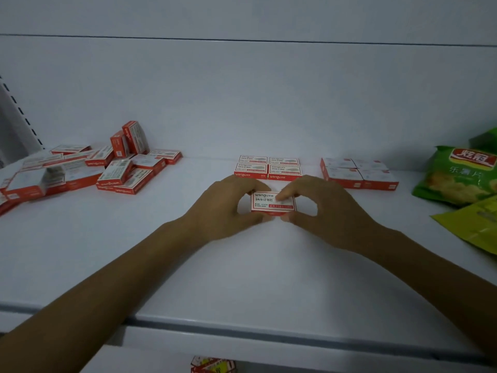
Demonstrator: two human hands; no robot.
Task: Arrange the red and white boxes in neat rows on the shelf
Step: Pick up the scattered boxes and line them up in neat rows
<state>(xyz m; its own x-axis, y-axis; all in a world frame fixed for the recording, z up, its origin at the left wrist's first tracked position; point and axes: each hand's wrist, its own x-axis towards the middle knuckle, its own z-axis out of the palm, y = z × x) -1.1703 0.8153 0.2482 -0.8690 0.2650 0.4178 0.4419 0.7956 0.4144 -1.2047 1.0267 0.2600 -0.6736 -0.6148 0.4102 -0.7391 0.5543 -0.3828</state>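
Observation:
A small red and white box [266,201] lies flat on the white shelf [242,265], a little in front of a neat block of several such boxes [269,168]. My left hand [226,208] pinches its left end between thumb and fingers. From the other side my right hand [320,211] pinches the right end, with a fingertip over its top. A second neat block of boxes [359,173] stands to the right. On the left a loose heap of the same boxes [88,168] lies jumbled, some standing on edge.
Green snack bags [457,176] lie at the right end of the shelf, with a yellow-green bag [478,224] in front of them. The shelf's front lip [269,332] runs below my forearms. A slotted upright [18,111] stands at the far left.

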